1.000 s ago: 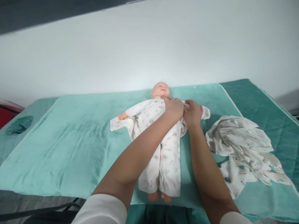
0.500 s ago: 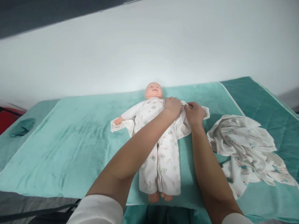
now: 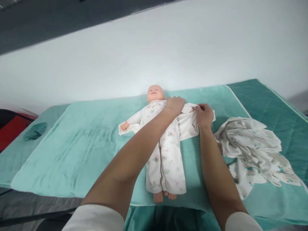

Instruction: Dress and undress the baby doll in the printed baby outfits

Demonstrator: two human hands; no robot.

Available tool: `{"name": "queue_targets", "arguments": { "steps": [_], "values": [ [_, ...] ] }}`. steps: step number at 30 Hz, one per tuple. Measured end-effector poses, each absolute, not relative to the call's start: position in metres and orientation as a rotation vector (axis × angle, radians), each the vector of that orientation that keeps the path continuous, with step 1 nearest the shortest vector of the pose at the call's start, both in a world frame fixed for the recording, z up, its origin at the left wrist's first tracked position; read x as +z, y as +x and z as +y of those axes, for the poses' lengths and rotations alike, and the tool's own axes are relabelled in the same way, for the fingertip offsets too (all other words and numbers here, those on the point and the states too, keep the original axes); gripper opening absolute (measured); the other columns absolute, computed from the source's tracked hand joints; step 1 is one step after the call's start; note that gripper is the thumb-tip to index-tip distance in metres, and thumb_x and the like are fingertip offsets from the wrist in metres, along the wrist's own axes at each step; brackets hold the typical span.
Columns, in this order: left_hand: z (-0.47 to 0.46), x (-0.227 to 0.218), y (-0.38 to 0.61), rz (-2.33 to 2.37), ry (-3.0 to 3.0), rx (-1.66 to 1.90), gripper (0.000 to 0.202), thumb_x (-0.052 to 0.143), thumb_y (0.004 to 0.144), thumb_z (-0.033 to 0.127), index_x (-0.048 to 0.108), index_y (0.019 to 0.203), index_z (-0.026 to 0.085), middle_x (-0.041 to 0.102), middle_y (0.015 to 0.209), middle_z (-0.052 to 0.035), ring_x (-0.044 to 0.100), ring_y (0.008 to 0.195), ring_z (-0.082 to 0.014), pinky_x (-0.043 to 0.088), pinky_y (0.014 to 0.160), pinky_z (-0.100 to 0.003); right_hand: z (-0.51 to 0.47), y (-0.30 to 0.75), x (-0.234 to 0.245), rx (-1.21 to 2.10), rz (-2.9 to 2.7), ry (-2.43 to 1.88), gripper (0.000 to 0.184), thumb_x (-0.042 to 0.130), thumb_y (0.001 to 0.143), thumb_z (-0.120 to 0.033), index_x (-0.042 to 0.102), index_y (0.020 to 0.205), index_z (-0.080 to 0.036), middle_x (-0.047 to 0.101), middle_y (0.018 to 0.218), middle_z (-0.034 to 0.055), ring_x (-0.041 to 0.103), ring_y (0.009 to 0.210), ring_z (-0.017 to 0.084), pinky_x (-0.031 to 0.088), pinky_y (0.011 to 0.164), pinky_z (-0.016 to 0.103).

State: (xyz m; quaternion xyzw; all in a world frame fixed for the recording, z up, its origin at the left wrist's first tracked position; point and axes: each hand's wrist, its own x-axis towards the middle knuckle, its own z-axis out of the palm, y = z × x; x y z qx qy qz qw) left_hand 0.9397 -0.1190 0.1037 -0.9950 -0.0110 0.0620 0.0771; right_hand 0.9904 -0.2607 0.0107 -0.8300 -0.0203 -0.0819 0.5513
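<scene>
A baby doll (image 3: 156, 93) lies on its back on a light teal towel (image 3: 79, 141), dressed in a white printed romper (image 3: 166, 157). My left hand (image 3: 175, 105) rests curled on the doll's chest near the collar, pressing the romper. My right hand (image 3: 204, 115) is closed on the romper's loose flap by the doll's far shoulder, holding it out to the right. The doll's other arm stretches left, and its bare feet (image 3: 164, 196) point toward me.
A crumpled white printed cloth (image 3: 252, 150) lies on the darker teal quilted cover (image 3: 264, 99) to the right. A white wall stands behind the bed. A red object (image 3: 12, 128) and a small dark teal cloth (image 3: 35, 132) are at the far left.
My hands have moved apart: the right one has drawn the romper flap out to the right, opening it, while the left stays on the chest. The view has shifted slightly.
</scene>
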Motion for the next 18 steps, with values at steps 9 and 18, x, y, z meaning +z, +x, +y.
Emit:
{"name": "queue_targets", "arguments": {
  "steps": [9,18],
  "values": [
    [-0.095,0.126,0.922,-0.130,-2.907,0.194,0.047,0.055,0.087,0.007,0.053,0.133,0.016,0.061,0.122,-0.0151,0.059,0.115,-0.0293,0.046,0.090,-0.040,-0.268,1.006,0.003,-0.209,0.034,-1.713,0.021,0.058,0.069,-0.023,0.065,0.088,-0.016,0.064,0.081,0.0010,0.057,0.072,0.015,0.050,0.074,0.031],
    [-0.108,0.122,0.918,-0.049,-2.939,0.270,0.044,0.054,0.086,0.006,0.053,0.129,0.013,0.061,0.119,-0.0155,0.063,0.108,-0.0304,0.049,0.084,-0.040,-0.265,1.007,0.013,0.045,0.071,-1.249,0.024,0.069,0.061,-0.022,0.065,0.084,-0.017,0.069,0.077,0.0003,0.064,0.070,0.014,0.051,0.065,0.026]
  ]
}}
